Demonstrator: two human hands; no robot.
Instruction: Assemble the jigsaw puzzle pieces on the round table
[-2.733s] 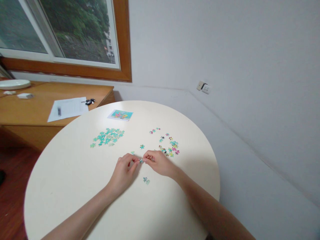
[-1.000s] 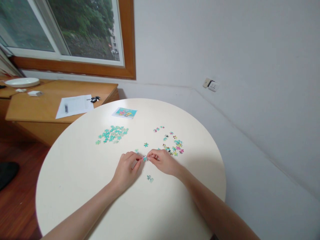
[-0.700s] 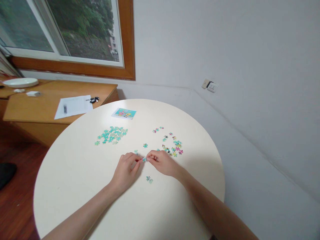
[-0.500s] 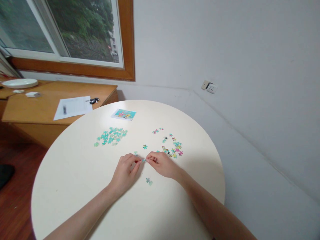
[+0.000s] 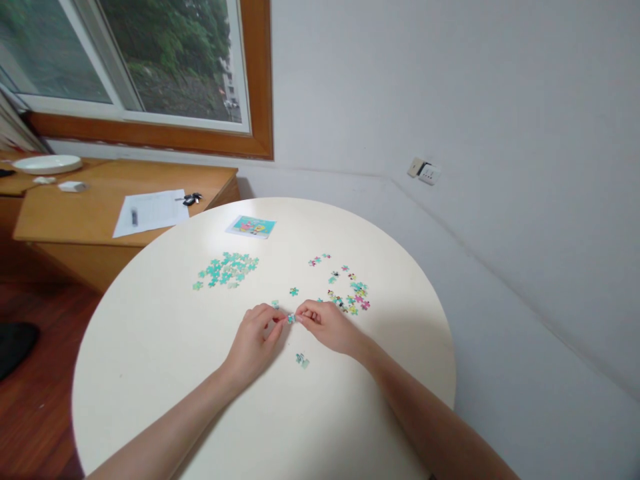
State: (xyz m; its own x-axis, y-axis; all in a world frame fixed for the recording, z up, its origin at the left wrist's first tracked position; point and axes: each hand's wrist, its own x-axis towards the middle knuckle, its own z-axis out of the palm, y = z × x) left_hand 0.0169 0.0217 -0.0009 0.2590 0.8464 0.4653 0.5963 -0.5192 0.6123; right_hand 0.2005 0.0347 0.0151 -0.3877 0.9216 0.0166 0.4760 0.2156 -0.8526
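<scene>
Left hand point(image 5: 253, 341) and right hand point(image 5: 326, 324) nearly closed, fingertips pinching a small puzzle piece point(image 5: 291, 319) between them, one or two joined, can't tell; side grip likely keeps its printed face visible. Teal pile point(image 5: 226, 274) and mixed pieces point(image 5: 359, 287) seem grouped by colour; picture card point(image 5: 253, 227) face up, probably for viewing. Pieces thin, knobbed, maybe cardboard; table point(image 5: 150, 373) smooth, pale, round

Below the window point(image 5: 175, 60), a wooden desk point(image 5: 150, 175) holds paper point(image 5: 155, 208), dark keys point(image 5: 191, 199) and (farther left) a white block point(image 5: 73, 187).
</scene>
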